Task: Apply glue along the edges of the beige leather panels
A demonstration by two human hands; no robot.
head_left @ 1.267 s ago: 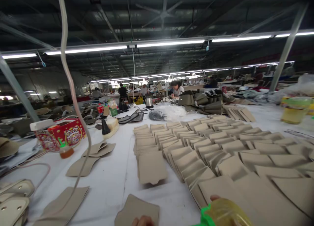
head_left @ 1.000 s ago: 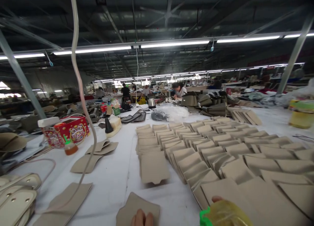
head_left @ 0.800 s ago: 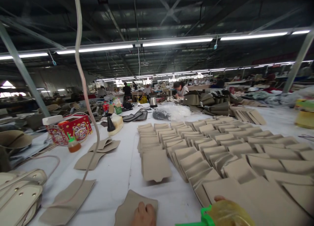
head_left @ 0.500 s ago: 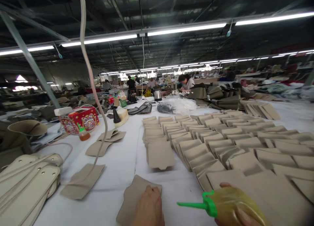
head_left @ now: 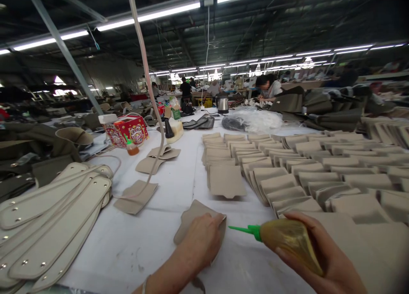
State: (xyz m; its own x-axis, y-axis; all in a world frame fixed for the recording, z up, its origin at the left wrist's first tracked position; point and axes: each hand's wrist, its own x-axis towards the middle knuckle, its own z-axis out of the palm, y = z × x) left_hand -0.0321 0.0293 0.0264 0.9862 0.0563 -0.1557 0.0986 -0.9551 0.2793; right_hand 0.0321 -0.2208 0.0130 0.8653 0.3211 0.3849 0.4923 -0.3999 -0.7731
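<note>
A taupe leather-like piece [head_left: 188,219] with a shaped edge lies on the white table in front of me. My left hand [head_left: 204,234] is over its right side, fingers bent and gripping near that edge; the fingertips are partly hidden. To the right, my right hand [head_left: 326,251] is wrapped around a squeeze bottle [head_left: 284,238] of amber liquid, probably glue. Its green nozzle [head_left: 244,229] points left, with the tip close to the right edge of the piece but apart from it. The bottle is tilted nearly onto its side.
Rows of overlapping taupe pieces [head_left: 226,181] cover the table's right side. Pale straps with metal studs [head_left: 64,226] are piled at left. A loose piece [head_left: 137,197], a hanging hose [head_left: 145,64], a small orange bottle [head_left: 132,148] and a red box [head_left: 131,130] stand nearby. People work farther back.
The view has turned left and tilted down. My right hand has brought the bottle's nozzle closer to the piece. My left hand has shifted toward the piece's right edge.
</note>
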